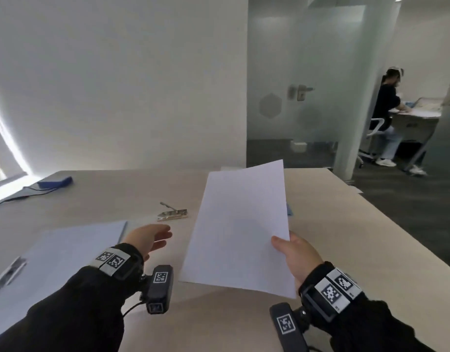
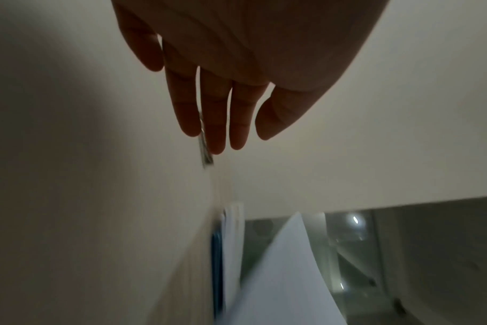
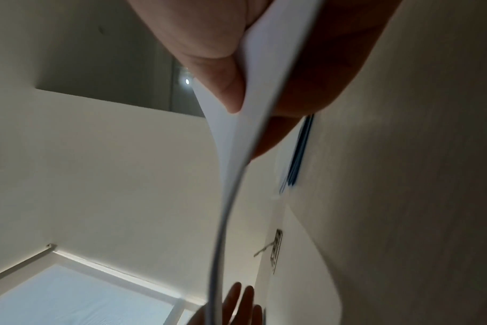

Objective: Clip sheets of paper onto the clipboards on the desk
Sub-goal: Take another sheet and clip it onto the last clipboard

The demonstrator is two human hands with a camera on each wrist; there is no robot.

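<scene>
your right hand (image 1: 299, 257) pinches a white sheet of paper (image 1: 240, 229) by its near right corner, thumb on top, holding it raised above the desk (image 1: 346, 250). left of the sheet, your left hand (image 1: 149, 238) hovers with fingers straight and slightly apart, gripping nothing. a metal clip (image 1: 172, 214) lies on the desk just beyond that hand. a clipboard (image 1: 66, 252) with paper lies further left of the sheet.
</scene>
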